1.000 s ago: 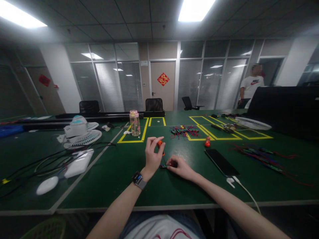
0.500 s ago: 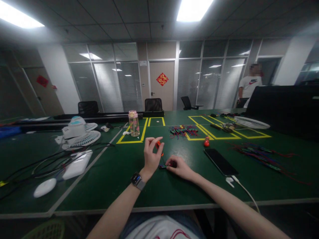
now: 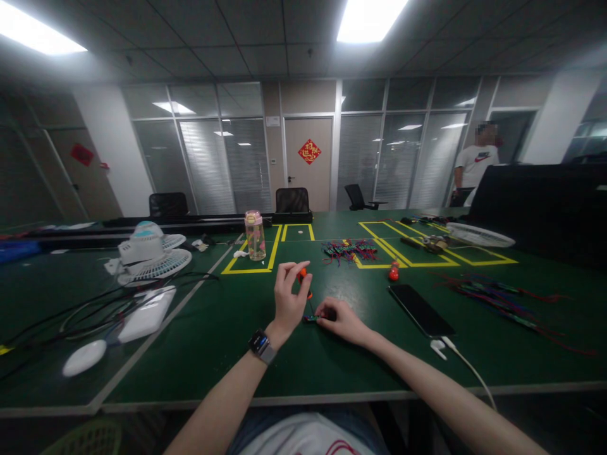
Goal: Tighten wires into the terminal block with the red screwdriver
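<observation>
My left hand (image 3: pixel 290 294), with a watch on its wrist, is closed around an orange-handled screwdriver (image 3: pixel 310 295). The thin shaft points down to a small green circuit board with wires (image 3: pixel 310 318) on the table. Beside it, my right hand (image 3: pixel 342 320) rests low, its thumb and fingers pinching the board's right end. Fingers cover part of the screwdriver's handle and of the board. Whether the tip touches a screw is too small to tell.
Wired boards lie in a heap (image 3: pixel 351 251) ahead and in another bundle (image 3: pixel 512 303) at right. Nearby are a red-orange object (image 3: pixel 393 272), a phone (image 3: pixel 421 309) with a white cable, a bottle (image 3: pixel 256 237), a white fan (image 3: pixel 154 265) and cables. A person (image 3: pixel 477 161) stands at the far right.
Both hands stay in nearly the same place. The screwdriver's orange handle looks slightly turned between the left fingers.
</observation>
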